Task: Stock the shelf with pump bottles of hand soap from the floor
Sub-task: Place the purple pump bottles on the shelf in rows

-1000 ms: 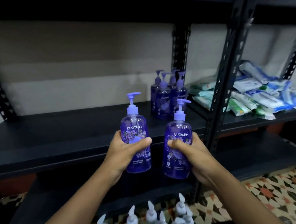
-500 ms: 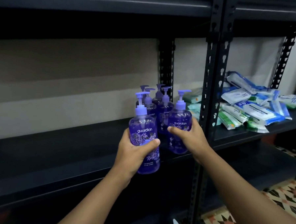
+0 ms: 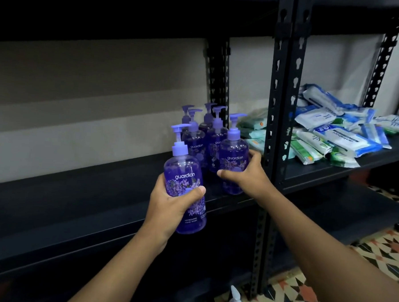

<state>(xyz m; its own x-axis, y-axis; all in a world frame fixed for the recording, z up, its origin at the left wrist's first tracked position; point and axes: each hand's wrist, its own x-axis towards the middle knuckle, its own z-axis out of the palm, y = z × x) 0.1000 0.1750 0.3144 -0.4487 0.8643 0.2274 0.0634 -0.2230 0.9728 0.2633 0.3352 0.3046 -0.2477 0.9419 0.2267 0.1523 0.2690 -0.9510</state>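
Here, the left hand (image 3: 172,202) grips the left bottle (image 3: 185,184) with curled fingers, the right hand (image 3: 245,176) likewise the right bottle (image 3: 234,157), which could topple the shelved bottles (image 3: 196,139)

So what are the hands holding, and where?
The left hand grips the left soap bottle round its middle; the right hand grips the right soap bottle round its body.

White pump tops (image 3: 236,299) half out of frame below; rear bottles (image 3: 207,119) mostly behind front bottles (image 3: 194,143).
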